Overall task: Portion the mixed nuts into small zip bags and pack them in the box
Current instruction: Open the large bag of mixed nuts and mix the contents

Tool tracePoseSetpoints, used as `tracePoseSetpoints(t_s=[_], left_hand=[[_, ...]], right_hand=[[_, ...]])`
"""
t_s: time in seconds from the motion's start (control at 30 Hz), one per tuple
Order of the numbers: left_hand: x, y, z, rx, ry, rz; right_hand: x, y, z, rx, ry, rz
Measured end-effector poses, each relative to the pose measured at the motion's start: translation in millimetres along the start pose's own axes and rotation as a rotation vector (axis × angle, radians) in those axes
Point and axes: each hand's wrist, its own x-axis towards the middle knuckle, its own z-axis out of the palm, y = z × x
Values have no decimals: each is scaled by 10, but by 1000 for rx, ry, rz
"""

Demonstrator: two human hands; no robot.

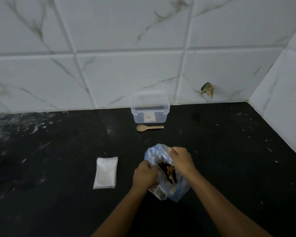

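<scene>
I see both hands on the nut bag (167, 175) at the middle of the dark surface (229, 151): left hand (144, 173) grips its left edge, right hand (180, 159) pinches the top. Small bags (106, 172) lie just left. The box (149, 108) stands by the wall, spoon (149, 128) before it.

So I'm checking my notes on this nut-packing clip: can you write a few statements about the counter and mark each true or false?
1. Both hands grip the big bag of nuts; left hand, right hand. True.
2. The spoon lies inside the box. False: it lies on the counter in front of the box.
3. The small bags lie to the left of the big bag. True.
4. The box has its lid on. False: it is open.
</scene>
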Motion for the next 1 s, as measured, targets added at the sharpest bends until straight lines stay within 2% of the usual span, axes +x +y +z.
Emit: tracePoseSetpoints(t_s=[0.07, 0.2, 0.27, 0.33, 0.43, 0.5, 0.57, 0.63, 0.7, 0.8, 0.87, 0.93, 1.0], left_hand=[[-24, 31, -61, -224, -27, -53], [9, 95, -274, -896, -130, -226], [30, 129, -370, -1146, -164, -293], [25, 184, -436, -1229, -241, -319], [41, 212, -444, -1180, -265, -333], [116, 206, -425, -1107, -202, -343], [207, 179, -383, -929, -91, -331], [223, 126, -337, -642, 42, -290], [189, 51, -297, -431, 128, -131], [28, -42, -223, -238, 229, 63], [-63, -84, -146, -187, 290, 72], [-112, -113, -69, -288, 222, 12], [-147, -119, -42, -378, 147, -59]], right_hand=[[-42, -25, -112, 222, -20, 131], [-19, 76, -331, 598, 36, 441], [19, 169, -389, 849, 44, 557], [10, 217, -419, 1118, 15, 596], [-6, 264, -404, 1224, 4, 619], [-11, 302, -361, 1134, 26, 589], [-33, 347, -323, 790, 69, 495], [-64, 428, -305, 434, 141, 350], [-66, 458, -316, 184, 228, 182], [7, 408, -324, -43, 278, -15], [73, 352, -298, -181, 184, -102], [96, 312, -226, -288, 64, -145], [82, 319, -133, -350, 20, -145]])
